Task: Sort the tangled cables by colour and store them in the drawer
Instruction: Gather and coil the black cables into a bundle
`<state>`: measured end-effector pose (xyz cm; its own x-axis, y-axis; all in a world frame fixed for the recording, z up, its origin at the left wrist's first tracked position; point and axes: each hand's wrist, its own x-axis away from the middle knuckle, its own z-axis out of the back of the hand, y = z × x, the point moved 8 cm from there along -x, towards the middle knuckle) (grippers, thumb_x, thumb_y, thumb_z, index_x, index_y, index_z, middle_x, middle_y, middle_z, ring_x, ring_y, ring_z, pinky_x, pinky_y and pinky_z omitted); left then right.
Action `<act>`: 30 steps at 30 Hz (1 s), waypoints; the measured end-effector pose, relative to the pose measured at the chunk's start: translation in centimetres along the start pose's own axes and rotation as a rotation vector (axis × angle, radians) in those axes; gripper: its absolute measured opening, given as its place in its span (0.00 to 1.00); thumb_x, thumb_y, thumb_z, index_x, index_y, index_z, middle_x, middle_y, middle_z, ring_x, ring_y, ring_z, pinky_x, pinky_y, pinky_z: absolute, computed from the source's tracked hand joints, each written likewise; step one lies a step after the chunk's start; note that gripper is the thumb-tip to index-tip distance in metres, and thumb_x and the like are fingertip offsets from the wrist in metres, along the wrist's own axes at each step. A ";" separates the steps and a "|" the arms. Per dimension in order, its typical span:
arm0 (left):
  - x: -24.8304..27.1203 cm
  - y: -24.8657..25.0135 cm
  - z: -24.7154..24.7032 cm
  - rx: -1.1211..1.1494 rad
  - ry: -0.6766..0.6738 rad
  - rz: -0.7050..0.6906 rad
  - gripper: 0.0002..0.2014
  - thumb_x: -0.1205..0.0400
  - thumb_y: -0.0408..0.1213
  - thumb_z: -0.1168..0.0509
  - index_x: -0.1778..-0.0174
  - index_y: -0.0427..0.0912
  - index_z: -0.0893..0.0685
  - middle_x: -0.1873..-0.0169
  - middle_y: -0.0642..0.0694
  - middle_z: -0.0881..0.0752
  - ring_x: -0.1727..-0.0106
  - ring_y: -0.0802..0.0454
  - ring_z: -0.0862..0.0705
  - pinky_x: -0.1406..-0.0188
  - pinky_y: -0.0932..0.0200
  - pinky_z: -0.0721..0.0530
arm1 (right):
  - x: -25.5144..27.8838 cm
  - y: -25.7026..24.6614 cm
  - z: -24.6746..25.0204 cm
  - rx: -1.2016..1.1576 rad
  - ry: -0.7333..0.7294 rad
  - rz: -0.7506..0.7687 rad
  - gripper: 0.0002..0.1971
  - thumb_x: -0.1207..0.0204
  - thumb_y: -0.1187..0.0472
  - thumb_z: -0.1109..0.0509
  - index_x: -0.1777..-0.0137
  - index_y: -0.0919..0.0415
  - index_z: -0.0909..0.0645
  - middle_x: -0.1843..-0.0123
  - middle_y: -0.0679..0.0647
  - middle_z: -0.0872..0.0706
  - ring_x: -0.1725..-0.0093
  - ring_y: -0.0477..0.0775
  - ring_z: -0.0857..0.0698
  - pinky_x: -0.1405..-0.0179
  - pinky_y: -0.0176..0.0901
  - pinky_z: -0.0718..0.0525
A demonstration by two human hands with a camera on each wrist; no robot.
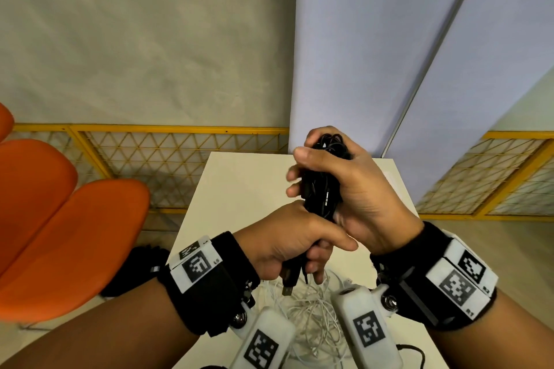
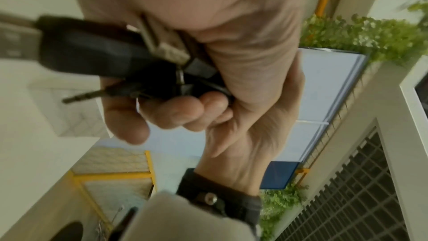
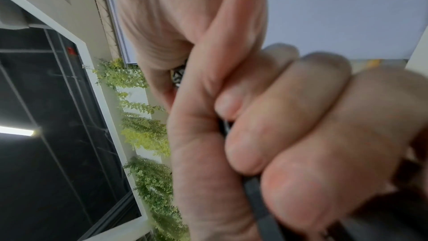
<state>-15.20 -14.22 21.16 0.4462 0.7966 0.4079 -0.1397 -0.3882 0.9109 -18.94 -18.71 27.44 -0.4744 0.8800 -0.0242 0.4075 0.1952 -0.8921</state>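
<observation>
Gathering black cables (image 1: pixel 325 177): bundle is clenched in right hand (image 1: pixel 356 189), plug ends (image 1: pixel 289 278) gripped by left hand (image 1: pixel 287 244). Loose ends should be tucked before white cables (image 1: pixel 311 311) are handled.

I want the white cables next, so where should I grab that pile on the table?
Take the white cables at the dense middle of the tangle, coming straight down from above. They lie flat and loose on the table, so a top pinch probably lifts most strands; both hands are full of black cables now.
</observation>
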 end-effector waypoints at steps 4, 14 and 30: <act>0.7 0.1 -2.3 0.208 -0.313 -0.005 0.19 0.28 0.31 0.34 0.83 0.48 0.32 0.88 0.52 0.34 0.85 0.56 0.32 0.67 0.57 0.18 | 0.0 0.7 -1.4 -0.320 -0.359 -0.045 0.25 0.32 0.61 0.17 0.38 0.59 0.24 0.34 0.66 0.21 0.34 0.71 0.18 0.40 0.69 0.17; 0.8 -0.5 -3.0 0.255 -0.432 -0.015 0.15 0.29 0.33 0.31 0.79 0.47 0.26 0.85 0.52 0.29 0.80 0.56 0.26 0.65 0.58 0.17 | -0.5 1.2 -0.2 -0.239 -0.085 -0.045 0.14 0.30 0.75 0.35 0.68 0.57 0.32 0.78 0.51 0.34 0.80 0.48 0.33 0.80 0.37 0.32; -1.5 0.1 -0.5 0.022 0.152 -0.126 0.13 0.32 0.30 0.35 0.81 0.43 0.29 0.84 0.45 0.32 0.83 0.49 0.36 0.78 0.59 0.28 | 0.3 -0.3 3.0 0.045 0.149 0.052 0.11 0.25 0.69 0.25 0.46 0.63 0.23 0.67 0.62 0.16 0.71 0.61 0.18 0.65 0.52 0.14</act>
<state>-16.37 -15.24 20.70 0.3201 0.8998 0.2965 -0.0712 -0.2893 0.9546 -21.49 -19.83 26.36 -0.3311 0.9436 -0.0067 0.3917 0.1310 -0.9107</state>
